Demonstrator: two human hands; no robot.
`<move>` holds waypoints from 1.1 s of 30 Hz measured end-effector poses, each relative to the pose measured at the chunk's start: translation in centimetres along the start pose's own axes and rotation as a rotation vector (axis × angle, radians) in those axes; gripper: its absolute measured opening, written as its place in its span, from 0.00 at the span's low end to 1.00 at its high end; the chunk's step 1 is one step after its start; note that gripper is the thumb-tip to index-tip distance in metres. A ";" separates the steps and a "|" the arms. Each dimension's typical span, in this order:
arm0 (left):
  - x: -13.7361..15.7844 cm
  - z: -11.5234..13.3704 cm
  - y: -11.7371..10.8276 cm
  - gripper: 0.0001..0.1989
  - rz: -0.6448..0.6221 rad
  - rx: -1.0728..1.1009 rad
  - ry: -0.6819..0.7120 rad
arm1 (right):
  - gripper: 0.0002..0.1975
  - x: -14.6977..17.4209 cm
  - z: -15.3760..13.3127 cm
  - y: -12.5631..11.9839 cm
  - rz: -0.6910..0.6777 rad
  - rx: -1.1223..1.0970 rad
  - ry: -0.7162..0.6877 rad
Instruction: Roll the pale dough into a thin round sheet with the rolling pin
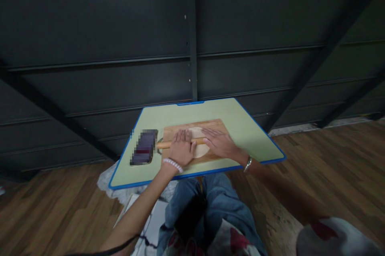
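On wooden bd (217, 123), L hand (181, 150) & R hand (220, 143) flat on cyl. wood pin (165, 144), rd dough (201, 151) under.

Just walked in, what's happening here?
A person's left hand and right hand lie on a rolling pin over a pale, flat round, probably dough. It sits on a wooden board on a pale green table with a blue edge. Left of the board lies a dark, pixelated object.
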State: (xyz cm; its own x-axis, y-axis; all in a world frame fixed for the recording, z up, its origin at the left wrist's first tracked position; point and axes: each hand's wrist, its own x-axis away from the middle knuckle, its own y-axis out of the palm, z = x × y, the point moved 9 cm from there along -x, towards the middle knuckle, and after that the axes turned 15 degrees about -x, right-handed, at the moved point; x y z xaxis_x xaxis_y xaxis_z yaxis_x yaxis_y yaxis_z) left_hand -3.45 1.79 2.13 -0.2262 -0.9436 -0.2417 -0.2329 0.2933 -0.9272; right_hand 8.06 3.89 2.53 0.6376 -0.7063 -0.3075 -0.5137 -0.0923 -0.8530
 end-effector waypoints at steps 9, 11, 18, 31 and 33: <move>7.8 2.5 -3.1 0.25 0.133 -0.008 -0.089 | 0.21 5.1 -2.5 -0.1 -0.009 -0.187 -0.116; 8.4 2.8 -3.5 0.25 0.136 -0.003 -0.104 | 0.20 5.0 -2.2 -0.1 -0.004 -0.217 -0.106; 8.4 2.2 -3.2 0.25 0.109 -0.025 -0.219 | 0.20 2.3 -2.1 -0.3 0.037 -0.228 -0.093; 3.5 -1.5 -1.2 0.24 0.112 -0.007 -0.224 | 0.23 -4.8 -5.7 3.9 -0.048 0.038 -0.202; 2.8 -2.1 -0.8 0.24 0.084 -0.011 -0.231 | 0.22 -5.9 -5.5 4.4 -0.070 0.054 -0.182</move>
State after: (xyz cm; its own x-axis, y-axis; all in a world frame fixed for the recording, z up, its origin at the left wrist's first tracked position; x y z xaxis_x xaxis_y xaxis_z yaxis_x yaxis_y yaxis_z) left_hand -5.91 -0.72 2.83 -0.0231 -0.9254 -0.3783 -0.2325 0.3730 -0.8982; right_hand -1.10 3.83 2.92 0.7665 -0.5604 -0.3138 -0.4359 -0.0950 -0.8950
